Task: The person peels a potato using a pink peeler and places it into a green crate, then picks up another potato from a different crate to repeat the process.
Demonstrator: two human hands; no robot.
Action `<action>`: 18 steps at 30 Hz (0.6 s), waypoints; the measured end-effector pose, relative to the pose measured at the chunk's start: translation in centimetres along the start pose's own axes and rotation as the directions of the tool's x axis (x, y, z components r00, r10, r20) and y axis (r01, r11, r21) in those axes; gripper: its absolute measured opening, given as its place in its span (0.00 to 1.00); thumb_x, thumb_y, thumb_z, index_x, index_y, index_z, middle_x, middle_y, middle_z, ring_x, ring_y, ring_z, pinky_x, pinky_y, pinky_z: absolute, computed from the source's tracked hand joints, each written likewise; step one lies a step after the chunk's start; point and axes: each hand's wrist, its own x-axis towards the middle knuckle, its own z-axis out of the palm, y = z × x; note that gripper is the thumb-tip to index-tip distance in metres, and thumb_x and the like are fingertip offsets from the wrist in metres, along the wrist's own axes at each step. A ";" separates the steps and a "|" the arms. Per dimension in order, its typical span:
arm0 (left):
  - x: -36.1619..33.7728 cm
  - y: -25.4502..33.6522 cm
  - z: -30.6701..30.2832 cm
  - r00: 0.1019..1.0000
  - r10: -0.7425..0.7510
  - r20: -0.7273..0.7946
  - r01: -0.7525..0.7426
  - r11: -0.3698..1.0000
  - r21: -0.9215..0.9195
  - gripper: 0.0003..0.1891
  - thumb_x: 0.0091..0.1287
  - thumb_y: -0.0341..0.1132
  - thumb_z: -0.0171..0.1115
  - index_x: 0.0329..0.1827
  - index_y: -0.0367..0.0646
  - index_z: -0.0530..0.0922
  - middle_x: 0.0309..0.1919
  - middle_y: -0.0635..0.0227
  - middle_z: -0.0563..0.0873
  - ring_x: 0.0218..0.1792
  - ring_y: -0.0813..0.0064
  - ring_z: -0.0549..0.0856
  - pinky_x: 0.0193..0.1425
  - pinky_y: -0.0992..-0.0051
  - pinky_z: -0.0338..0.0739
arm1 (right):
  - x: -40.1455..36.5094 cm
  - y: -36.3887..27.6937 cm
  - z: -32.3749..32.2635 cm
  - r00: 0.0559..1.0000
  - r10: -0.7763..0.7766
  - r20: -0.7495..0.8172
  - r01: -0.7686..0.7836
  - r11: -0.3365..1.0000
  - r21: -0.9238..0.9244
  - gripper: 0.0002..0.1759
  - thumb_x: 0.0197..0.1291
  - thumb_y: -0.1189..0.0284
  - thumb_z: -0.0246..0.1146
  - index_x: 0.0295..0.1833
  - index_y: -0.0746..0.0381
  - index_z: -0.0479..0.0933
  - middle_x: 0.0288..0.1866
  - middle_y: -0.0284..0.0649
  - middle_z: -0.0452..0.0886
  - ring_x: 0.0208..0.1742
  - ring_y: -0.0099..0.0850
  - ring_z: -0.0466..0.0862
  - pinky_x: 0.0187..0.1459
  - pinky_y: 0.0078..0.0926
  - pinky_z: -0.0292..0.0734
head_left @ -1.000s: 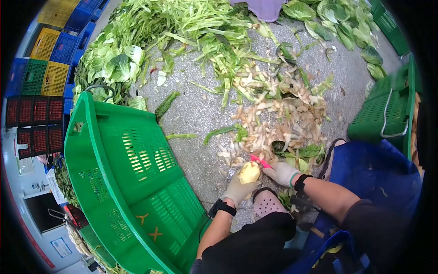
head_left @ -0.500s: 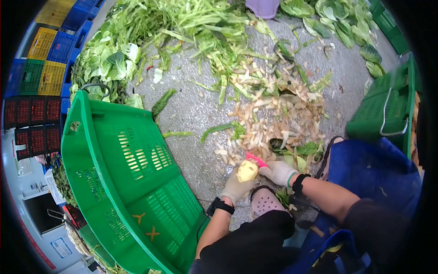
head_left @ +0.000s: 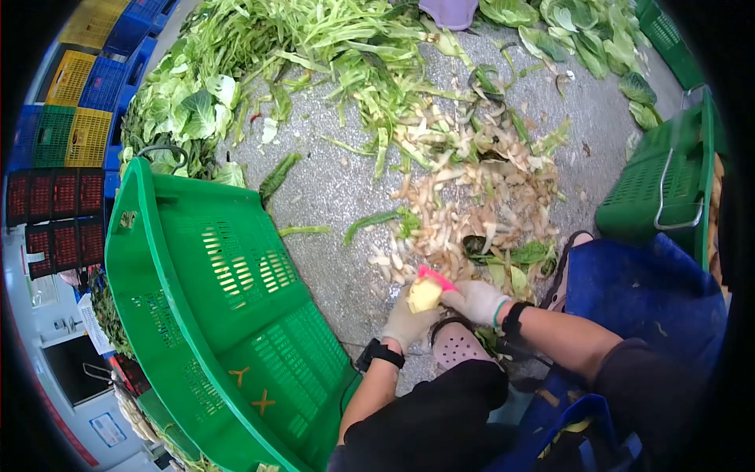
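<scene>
A peeled, pale yellow potato [head_left: 425, 295] is held in my left hand [head_left: 406, 323], which wears a whitish glove with a dark watch at the wrist. My right hand [head_left: 478, 301], gloved too, is closed around a pink peeler [head_left: 435, 277]. The peeler lies against the potato's upper right side. Just beyond both hands, a heap of brownish peels [head_left: 480, 212] covers the grey floor [head_left: 322, 189].
A large green crate [head_left: 228, 315] stands tilted at my left, another green crate [head_left: 661, 177] at the right. Leafy green scraps [head_left: 314, 39] lie at the far side near a purple container [head_left: 450, 13]. A clog [head_left: 460, 346] is below my hands.
The pink peeler has shifted slightly left and is turned over the top of the potato. My right hand has moved a little with it. The potato is slightly turned.
</scene>
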 end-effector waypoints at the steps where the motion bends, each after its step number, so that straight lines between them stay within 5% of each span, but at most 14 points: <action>1: -0.1 -0.1 0.0 1.000 0.025 -0.008 -0.025 1.000 -0.010 0.40 0.49 0.29 0.70 0.67 0.31 0.63 0.52 0.61 0.82 0.52 0.70 0.83 0.58 0.73 0.77 | 1.3 1.1 0.0 0.990 0.144 0.011 -0.142 0.984 -0.104 0.29 0.69 0.49 0.50 0.46 0.66 0.80 0.44 0.60 0.82 0.50 0.54 0.82 0.52 0.46 0.75; 4: 0.0 1.6 -0.1 0.992 0.088 -0.092 -0.084 0.996 0.041 0.40 0.49 0.29 0.70 0.68 0.34 0.64 0.52 0.61 0.82 0.52 0.71 0.83 0.58 0.73 0.77 | 1.2 1.4 -0.4 0.996 0.082 -0.048 -0.088 0.985 -0.151 0.28 0.68 0.50 0.50 0.47 0.66 0.79 0.45 0.60 0.82 0.50 0.54 0.82 0.52 0.46 0.74; 5: -0.2 1.6 -0.1 0.995 0.073 -0.066 -0.071 0.997 0.029 0.40 0.49 0.29 0.71 0.68 0.34 0.64 0.52 0.60 0.82 0.52 0.71 0.82 0.58 0.73 0.77 | 0.5 1.5 0.0 0.990 0.080 -0.113 -0.085 0.996 -0.041 0.28 0.69 0.50 0.50 0.48 0.66 0.79 0.45 0.59 0.82 0.49 0.55 0.82 0.52 0.46 0.74; 8: -0.9 2.1 0.1 0.999 -0.030 -0.024 0.031 0.999 0.024 0.42 0.49 0.31 0.72 0.68 0.33 0.63 0.53 0.60 0.82 0.53 0.70 0.82 0.59 0.73 0.76 | 0.2 0.8 0.8 0.999 0.010 0.041 -0.012 0.999 0.045 0.28 0.69 0.49 0.49 0.48 0.65 0.79 0.45 0.59 0.83 0.50 0.55 0.81 0.53 0.45 0.74; 12: -0.1 0.9 0.0 0.994 0.062 -0.087 -0.066 0.997 -0.037 0.41 0.49 0.31 0.73 0.68 0.35 0.64 0.51 0.63 0.82 0.50 0.72 0.82 0.55 0.73 0.78 | 1.8 1.9 -0.5 0.997 0.080 0.011 -0.078 0.990 -0.115 0.28 0.68 0.49 0.50 0.50 0.65 0.79 0.45 0.59 0.82 0.51 0.54 0.81 0.53 0.44 0.75; 15: 0.2 -0.4 -0.4 0.992 0.094 -0.078 -0.100 0.992 -0.075 0.37 0.51 0.30 0.71 0.66 0.36 0.65 0.47 0.63 0.83 0.43 0.73 0.84 0.47 0.72 0.81 | 0.1 -0.1 -0.9 0.994 0.103 -0.023 -0.104 0.993 -0.057 0.28 0.68 0.49 0.50 0.53 0.62 0.79 0.47 0.59 0.82 0.51 0.53 0.81 0.52 0.45 0.75; 16: 0.3 0.0 -0.9 0.999 0.032 0.036 -0.023 0.974 -0.224 0.34 0.54 0.30 0.69 0.65 0.37 0.66 0.45 0.63 0.83 0.40 0.72 0.85 0.43 0.71 0.82 | -0.5 -0.7 -0.8 0.990 0.118 -0.077 -0.118 0.993 0.006 0.28 0.68 0.48 0.50 0.54 0.62 0.78 0.47 0.59 0.82 0.51 0.53 0.82 0.52 0.45 0.75; 17: 0.4 0.2 -1.2 0.988 -0.007 0.152 0.062 0.931 -0.360 0.31 0.56 0.30 0.67 0.64 0.38 0.67 0.43 0.62 0.84 0.37 0.71 0.86 0.40 0.71 0.83 | -0.1 1.0 1.5 0.978 -0.082 -0.193 0.108 0.986 0.126 0.28 0.69 0.47 0.49 0.52 0.61 0.78 0.44 0.57 0.83 0.48 0.54 0.82 0.51 0.47 0.75; 18: 0.3 0.1 -1.1 0.989 -0.008 0.150 0.062 0.930 -0.363 0.31 0.56 0.30 0.67 0.64 0.38 0.67 0.43 0.62 0.84 0.37 0.71 0.86 0.40 0.71 0.83 | -0.1 0.7 1.4 0.978 -0.083 -0.190 0.108 0.986 0.124 0.28 0.69 0.47 0.49 0.52 0.61 0.78 0.44 0.57 0.83 0.48 0.54 0.82 0.51 0.47 0.75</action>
